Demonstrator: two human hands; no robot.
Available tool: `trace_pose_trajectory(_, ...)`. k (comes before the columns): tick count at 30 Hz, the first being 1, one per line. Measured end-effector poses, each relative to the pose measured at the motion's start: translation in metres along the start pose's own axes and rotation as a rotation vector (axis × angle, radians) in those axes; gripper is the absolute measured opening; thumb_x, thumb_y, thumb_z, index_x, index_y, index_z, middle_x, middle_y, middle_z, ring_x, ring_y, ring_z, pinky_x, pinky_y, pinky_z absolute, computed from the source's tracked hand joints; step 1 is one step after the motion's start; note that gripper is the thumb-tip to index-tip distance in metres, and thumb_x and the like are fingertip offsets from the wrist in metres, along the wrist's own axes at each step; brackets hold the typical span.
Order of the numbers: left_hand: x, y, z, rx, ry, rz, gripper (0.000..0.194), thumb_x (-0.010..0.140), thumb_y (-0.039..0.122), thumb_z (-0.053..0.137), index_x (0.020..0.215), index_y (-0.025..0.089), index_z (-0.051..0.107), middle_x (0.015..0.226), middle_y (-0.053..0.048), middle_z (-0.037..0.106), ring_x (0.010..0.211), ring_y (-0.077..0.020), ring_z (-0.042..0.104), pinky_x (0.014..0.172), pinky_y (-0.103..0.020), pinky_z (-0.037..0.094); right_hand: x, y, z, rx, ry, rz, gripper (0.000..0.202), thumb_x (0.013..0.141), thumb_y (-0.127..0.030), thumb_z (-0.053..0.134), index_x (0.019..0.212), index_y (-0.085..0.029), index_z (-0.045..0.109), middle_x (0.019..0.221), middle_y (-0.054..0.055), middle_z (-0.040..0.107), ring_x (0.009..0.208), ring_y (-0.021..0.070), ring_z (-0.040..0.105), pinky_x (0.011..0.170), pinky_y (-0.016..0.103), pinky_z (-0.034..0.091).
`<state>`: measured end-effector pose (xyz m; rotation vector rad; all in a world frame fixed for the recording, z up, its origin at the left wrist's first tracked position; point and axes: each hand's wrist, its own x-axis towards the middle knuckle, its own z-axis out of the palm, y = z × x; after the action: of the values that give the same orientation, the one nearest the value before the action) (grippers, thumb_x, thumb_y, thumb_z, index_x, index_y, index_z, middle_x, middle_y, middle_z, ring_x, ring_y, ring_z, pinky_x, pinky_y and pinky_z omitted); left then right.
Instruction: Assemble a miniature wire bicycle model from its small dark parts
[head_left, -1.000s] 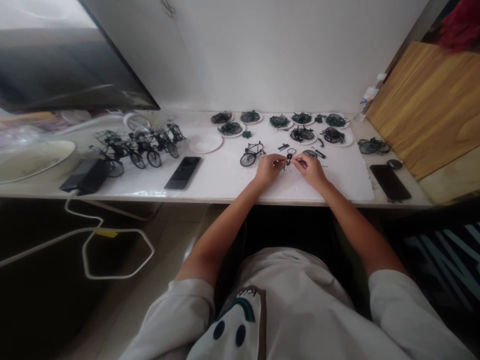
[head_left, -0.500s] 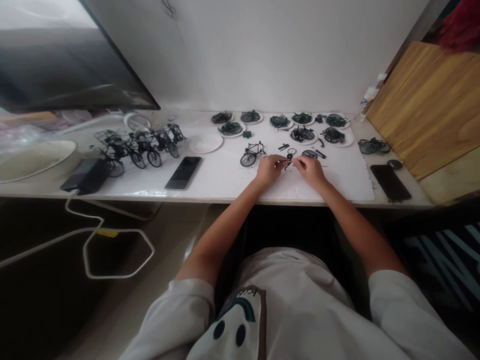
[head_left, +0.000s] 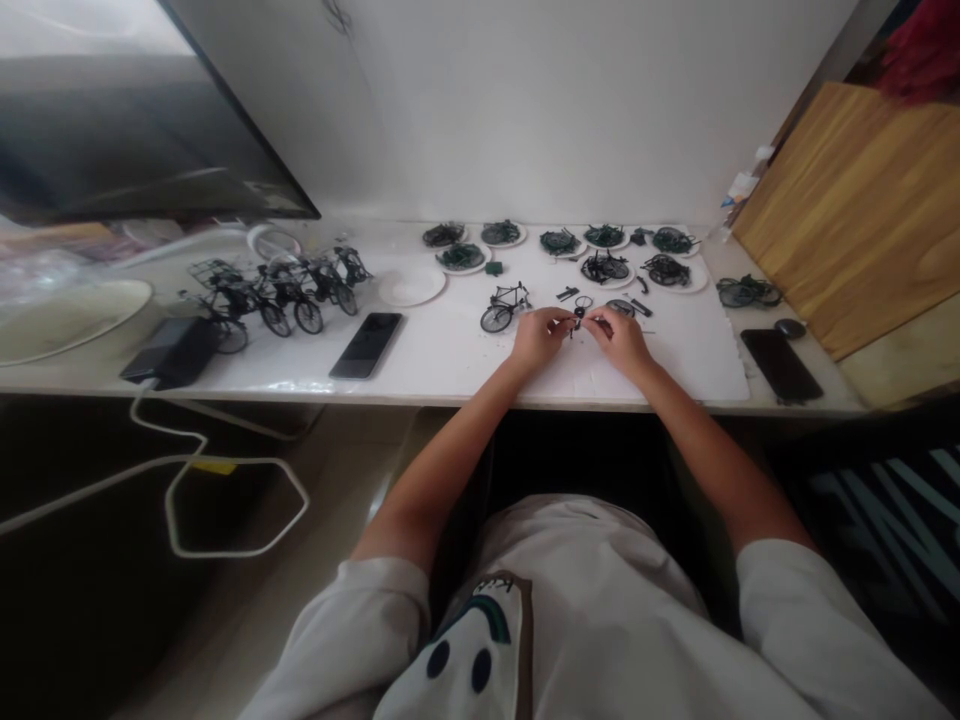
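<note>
Small dark bicycle part pinched over white sheet.
From where I stand: likely light, stiff, snappable; pinch it gently by its ends. Left hand and right hand both look clamped on it, nearly meeting. Model bicycle just beside left hand.

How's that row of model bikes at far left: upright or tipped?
Upright: the row of model bikes stands on its wheels, frames raised above them, beside the black adapter.

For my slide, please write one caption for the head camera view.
Left hand and right hand pinch a small dark part near a model bicycle.
</note>
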<state>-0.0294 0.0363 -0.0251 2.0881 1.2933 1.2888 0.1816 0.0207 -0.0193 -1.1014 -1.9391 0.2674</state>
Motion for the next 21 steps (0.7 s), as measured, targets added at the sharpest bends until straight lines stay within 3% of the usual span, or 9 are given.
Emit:
trace_pose_trajectory(4,-0.0002,0.0009,-0.0007,0.011,-0.003,0.001,0.014,0.095,0.020,0.077,0.102,0.021,0.089,0.097,-0.008,0.087,0.073,-0.0185,0.073,0.080,-0.031,0.057,0.0008,-0.0005,-0.0013,-0.003,0.010,-0.040,0.039,0.108,-0.058,0.062,0.105,-0.023,0.078,0.080,0.004,0.072,0.065,0.0187,0.057,0.070,0.033,0.045)
trace_pose_trajectory(9,-0.0013,0.0013,-0.0009,0.027,-0.016,-0.014,0.015,0.095,0.020,0.077,0.104,0.021,0.090,0.096,-0.008,0.087,0.074,-0.0189,0.074,0.080,-0.030,0.057,0.0014,0.0010,-0.0002,0.009,0.037,-0.075,0.044,0.108,-0.062,0.062,0.101,-0.023,0.081,0.086,0.006,0.077,0.065,0.0188,0.057,0.070,0.034,0.046)
trace_pose_trajectory(13,-0.0018,0.0004,-0.0006,0.031,-0.016,-0.007,0.015,0.095,0.018,0.077,0.103,0.021,0.090,0.096,-0.008,0.087,0.075,-0.0198,0.075,0.080,-0.030,0.057,0.0010,0.0032,0.0016,0.022,0.027,-0.058,0.046,0.107,-0.064,0.063,0.100,-0.024,0.083,0.093,0.008,0.081,0.069,0.0204,0.062,0.071,0.035,0.048)
trace_pose_trajectory(21,-0.0034,0.0046,-0.0021,0.069,-0.019,0.020,0.015,0.095,0.016,0.078,0.102,0.021,0.090,0.097,-0.009,0.087,0.084,-0.0229,0.080,0.083,-0.032,0.058,0.0011,0.0062,0.0018,-0.041,0.004,-0.045,0.055,0.108,-0.068,0.056,0.088,-0.023,0.080,0.085,0.008,0.080,0.073,0.0217,0.064,0.071,0.036,0.046)
